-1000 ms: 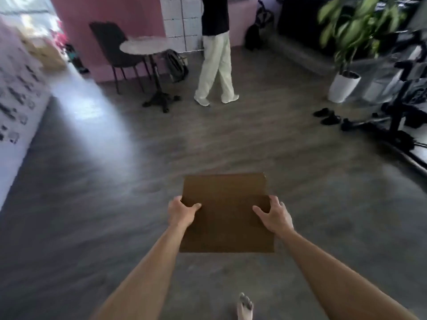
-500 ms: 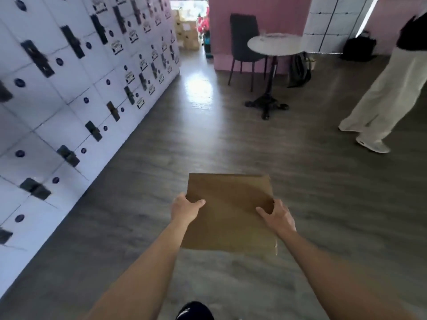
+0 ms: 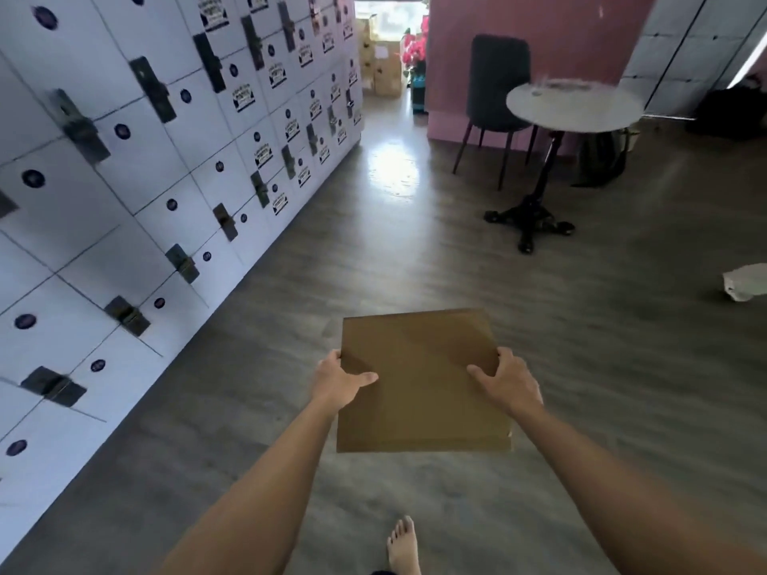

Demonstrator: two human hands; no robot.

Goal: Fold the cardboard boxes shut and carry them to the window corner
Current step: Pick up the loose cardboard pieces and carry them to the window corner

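Both hands grasp a closed brown cardboard box (image 3: 421, 379), held level above the grey wood-look floor (image 3: 581, 367). Left hand (image 3: 338, 381) clasps the box's left edge, thumb lying across the top face; right hand (image 3: 508, 381) clasps the right edge, thumb likewise on top. Left of the grip runs a wall of white lockers (image 3: 145, 180). Ahead and to the right stand a round pedestal table (image 3: 572, 103) and a dark chair (image 3: 496, 89). Farther ahead, stacked cartons (image 3: 379, 56) sit by a bright window. Below the grip, a bare foot (image 3: 402, 545) shows.
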